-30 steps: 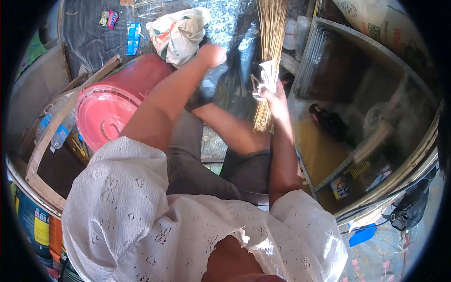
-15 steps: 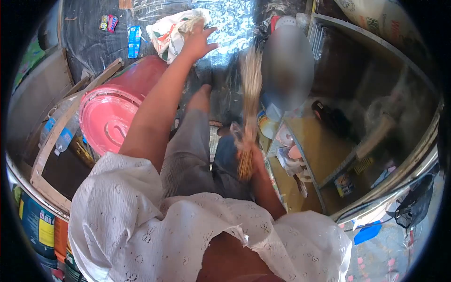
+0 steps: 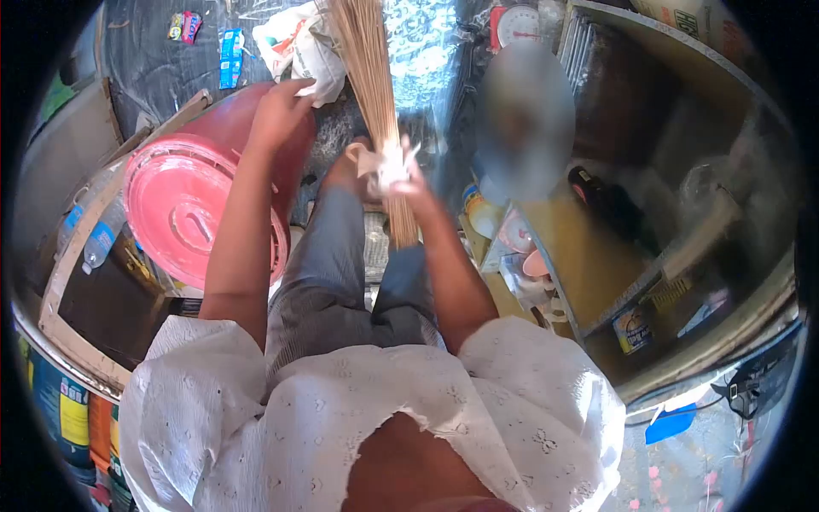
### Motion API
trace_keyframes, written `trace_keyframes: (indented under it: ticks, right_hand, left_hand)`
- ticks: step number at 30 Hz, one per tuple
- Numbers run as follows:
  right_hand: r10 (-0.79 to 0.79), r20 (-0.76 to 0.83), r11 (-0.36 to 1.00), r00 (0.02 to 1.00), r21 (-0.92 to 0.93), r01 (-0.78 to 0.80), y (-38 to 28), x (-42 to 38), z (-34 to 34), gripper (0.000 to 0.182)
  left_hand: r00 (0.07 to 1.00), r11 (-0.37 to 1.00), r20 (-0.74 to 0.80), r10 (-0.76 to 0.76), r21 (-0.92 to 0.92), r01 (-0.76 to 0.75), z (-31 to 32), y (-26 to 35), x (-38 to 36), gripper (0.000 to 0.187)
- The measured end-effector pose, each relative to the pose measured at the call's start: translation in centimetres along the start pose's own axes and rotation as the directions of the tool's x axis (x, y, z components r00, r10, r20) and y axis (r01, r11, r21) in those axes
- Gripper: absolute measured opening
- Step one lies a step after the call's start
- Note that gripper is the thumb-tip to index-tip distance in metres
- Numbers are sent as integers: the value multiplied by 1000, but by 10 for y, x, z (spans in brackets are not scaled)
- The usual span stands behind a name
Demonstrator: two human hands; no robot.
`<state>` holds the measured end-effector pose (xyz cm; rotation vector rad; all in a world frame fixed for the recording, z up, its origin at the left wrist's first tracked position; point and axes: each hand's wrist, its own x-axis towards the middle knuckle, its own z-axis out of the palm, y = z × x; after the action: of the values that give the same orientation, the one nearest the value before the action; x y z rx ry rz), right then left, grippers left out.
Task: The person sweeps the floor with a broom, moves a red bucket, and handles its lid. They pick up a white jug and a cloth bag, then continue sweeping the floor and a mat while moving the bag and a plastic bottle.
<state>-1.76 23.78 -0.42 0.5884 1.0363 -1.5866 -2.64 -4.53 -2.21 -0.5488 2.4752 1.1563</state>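
My right hand (image 3: 406, 181) is wrapped round the bound part of a stick broom (image 3: 368, 72), where some pale plastic hangs. The broom's long bristles point away from me over the dark floor, and its short butt end hangs above my knee. My left hand (image 3: 281, 118) holds nothing, its fingers partly stretched over the side of a pink lidded bucket (image 3: 192, 205). Just beyond those fingers lies a crumpled white plastic sack (image 3: 320, 60) with coloured print, partly behind the bristles.
Small wrappers, one blue (image 3: 231, 58) and one purple (image 3: 189, 28), lie on the dark floor sheet (image 3: 153, 81). A red dial scale (image 3: 517, 27) stands at the back. Right of me is a shelf unit (image 3: 589, 247) with packets; plastic bottles (image 3: 100, 243) lie to the left.
My right hand has carried the broom forward and left, tilting its bristles leftward. My left hand has left the white sack and drawn back toward the bucket.
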Motion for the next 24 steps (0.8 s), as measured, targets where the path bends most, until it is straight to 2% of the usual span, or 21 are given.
trace_keyframes:
  ticks: [1,2,3,5,6,8,10,11,12,13,14,15,16,17,18,19,20,21,22,23,24]
  right_hand:
    - [121,-74,992,990,-36,-124,-1,-34,18,61]
    - [107,-151,994,983,54,-100,12,-64,30,56]
    - [102,-225,987,969,144,-71,33,-91,36,51]
    - [428,-133,789,894,537,-297,73,-134,29,38]
    - [433,-126,785,892,538,-305,102,-126,11,38]
    - [151,-31,669,988,739,-79,157,-108,-21,25]
    - [131,-172,565,976,822,69,122,-44,-13,21]
    - [282,-260,721,924,692,-25,114,-1,-24,25]
    - [248,-345,839,905,544,-22,76,35,0,21]
    - [232,-40,819,972,547,-173,64,86,-18,19]
    - [182,76,797,980,572,-192,34,108,-8,21]
    - [120,184,776,975,596,-208,1,114,11,26]
    - [119,181,777,976,595,-205,-12,111,18,26]
    - [-8,198,887,980,455,-85,-23,107,25,33]
    - [-132,240,951,962,304,55,-29,102,32,40]
    - [-133,299,961,945,272,50,-22,89,36,51]
    - [-237,303,961,923,211,178,-20,78,53,58]
    - [-336,308,941,890,151,303,-16,64,69,65]
    - [-212,277,934,937,-226,278,-9,45,70,75]
    - [-109,196,795,975,-571,203,-4,29,67,84]
    - [20,244,895,970,-436,91,-14,20,66,70]
  left_hand:
    - [1000,998,0,-8,55,8,-5,1,-9,29]
    - [1000,998,-9,-3,56,3,-11,5,-16,29]
    - [1000,988,-13,17,154,-15,-18,8,-24,29]
    - [1000,966,-17,24,256,-19,-24,4,-40,28]
    - [1000,946,1,-15,323,14,-24,-1,-47,28]
    - [998,921,26,-53,387,39,-25,-4,-56,28]
    - [998,920,7,-58,389,51,-24,-2,-58,28]
    - [998,920,-2,-58,389,54,-24,0,-57,28]
    - [998,923,14,-59,383,49,-24,4,-56,28]
    - [997,925,42,-67,377,47,-24,6,-56,29]
    - [995,925,56,-82,375,55,-24,8,-59,29]
    - [992,903,73,-98,425,58,-25,12,-59,31]
    - [992,878,75,-102,476,54,-25,15,-55,34]
    - [993,878,69,-96,475,52,-21,15,-51,34]
    - [985,980,70,-155,138,145,-15,13,-49,36]
    - [974,951,89,-208,-216,222,-7,10,-46,38]
    - [940,666,148,-308,-671,325,15,3,-41,42]
    - [940,667,143,-310,-672,322,20,13,-32,42]
    - [879,399,357,-317,-790,465,26,26,-21,43]
    - [794,99,555,-248,-801,590,32,35,-13,46]
    - [797,100,552,-245,-803,587,39,38,-7,46]
